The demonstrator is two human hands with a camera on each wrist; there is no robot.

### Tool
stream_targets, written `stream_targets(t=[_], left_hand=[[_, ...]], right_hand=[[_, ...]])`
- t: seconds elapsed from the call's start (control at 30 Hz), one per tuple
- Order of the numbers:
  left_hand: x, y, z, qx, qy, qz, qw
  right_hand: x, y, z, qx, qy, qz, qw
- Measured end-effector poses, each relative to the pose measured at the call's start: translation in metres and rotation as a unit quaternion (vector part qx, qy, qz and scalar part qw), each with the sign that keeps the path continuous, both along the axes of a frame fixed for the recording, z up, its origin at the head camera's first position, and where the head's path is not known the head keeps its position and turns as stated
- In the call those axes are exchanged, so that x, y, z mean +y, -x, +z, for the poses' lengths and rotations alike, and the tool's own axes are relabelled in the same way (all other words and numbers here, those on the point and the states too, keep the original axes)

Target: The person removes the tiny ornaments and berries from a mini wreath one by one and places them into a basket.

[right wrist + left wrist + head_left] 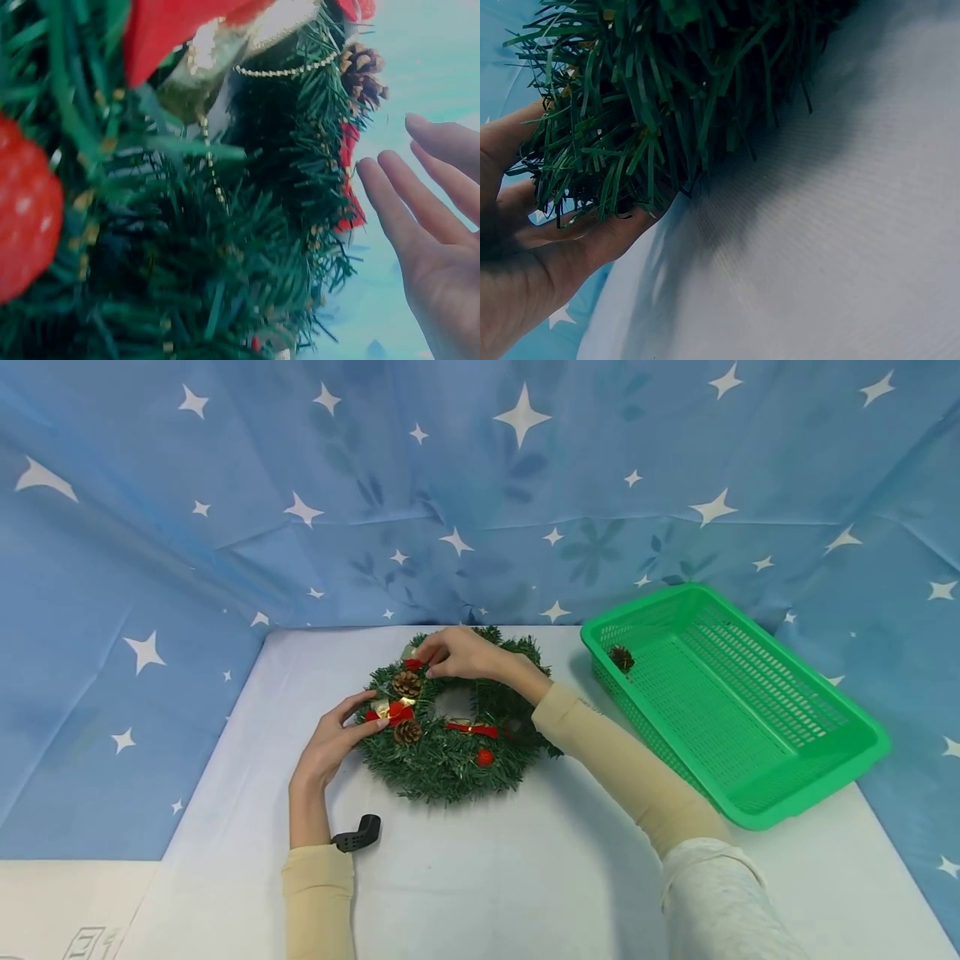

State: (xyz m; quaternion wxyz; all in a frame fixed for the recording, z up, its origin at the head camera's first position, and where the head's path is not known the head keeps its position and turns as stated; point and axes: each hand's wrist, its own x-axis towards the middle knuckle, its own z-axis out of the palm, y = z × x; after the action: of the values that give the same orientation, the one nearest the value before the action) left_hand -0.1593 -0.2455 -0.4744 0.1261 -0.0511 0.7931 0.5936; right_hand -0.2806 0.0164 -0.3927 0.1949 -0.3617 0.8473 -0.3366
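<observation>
A green Christmas wreath (442, 772) lies on the white table, trimmed with red bows, pine cones and gold bead string. My left hand (330, 739) grips its left side, thumb beside a red and gold bow (397, 713); in the left wrist view its fingers (622, 240) wrap the outer branches. At the wreath's far left, my right hand (471, 654) is by a small red bow (414, 665). The right wrist view shows that hand's fingers (409, 199) fairly straight, tips close beside the bow. Pine cones (407, 684) sit between the hands, and a red ball (485, 757) at the near side.
A green plastic basket (757, 817) stands on the right of the table, a pine cone (621, 657) at its left end. Blue star-printed cloth (480, 568) hangs behind and at the sides. A black wrist camera (360, 833) sticks out from the left wrist.
</observation>
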Motion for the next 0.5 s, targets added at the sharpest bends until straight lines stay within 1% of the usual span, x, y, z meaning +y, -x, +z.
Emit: stream_targets(t=[0.17, 0.3, 0.5], left_hand=[[0.001, -0.002, 0.001, 0.008, -0.012, -0.005, 0.9999], [0.002, -0.003, 0.002, 0.010, -0.009, -0.005, 0.9999], [0.001, -0.004, 0.003, 0.010, -0.015, -0.001, 0.9998]], right_hand=[[-0.008, -0.001, -0.006, -0.008, 0.005, 0.012, 0.9999], [-0.012, -0.002, -0.009, -0.013, 0.004, 0.010, 0.9998], [-0.018, -0.001, -0.011, 0.004, -0.009, 0.016, 0.9998]])
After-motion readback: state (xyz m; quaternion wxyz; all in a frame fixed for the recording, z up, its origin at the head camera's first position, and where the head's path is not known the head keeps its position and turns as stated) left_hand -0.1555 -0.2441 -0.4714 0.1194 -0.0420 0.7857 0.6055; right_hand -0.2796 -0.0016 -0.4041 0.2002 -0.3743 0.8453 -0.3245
